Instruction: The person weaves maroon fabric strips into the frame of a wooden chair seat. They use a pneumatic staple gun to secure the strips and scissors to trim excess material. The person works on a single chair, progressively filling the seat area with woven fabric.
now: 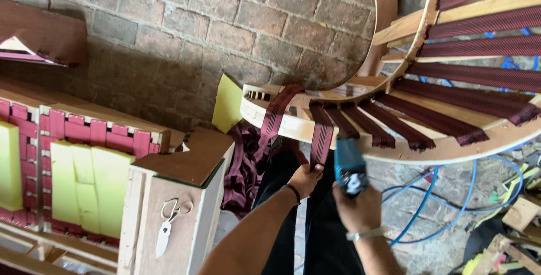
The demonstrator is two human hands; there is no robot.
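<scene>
My left hand [305, 178] pinches the loose lower end of a dark red webbing strap [321, 134] and pulls it down over the curved wooden frame rim [451, 150]. My right hand [356, 207] grips a blue pneumatic staple gun [349, 165], its nose pointing up at the rim just right of that strap. Several more dark red straps [434, 118] lie stretched across the round frame, their ends hanging over the rim. Another strap [274, 118] droops from the frame's left end.
A brick wall [197, 32] stands behind. At left are wooden furniture frames with red webbing [96, 131] and yellow foam blocks [84, 182]. Scissors [169, 221] hang on a wooden panel. A blue air hose [434, 199] loops on the floor at right, near wood scraps [518, 213].
</scene>
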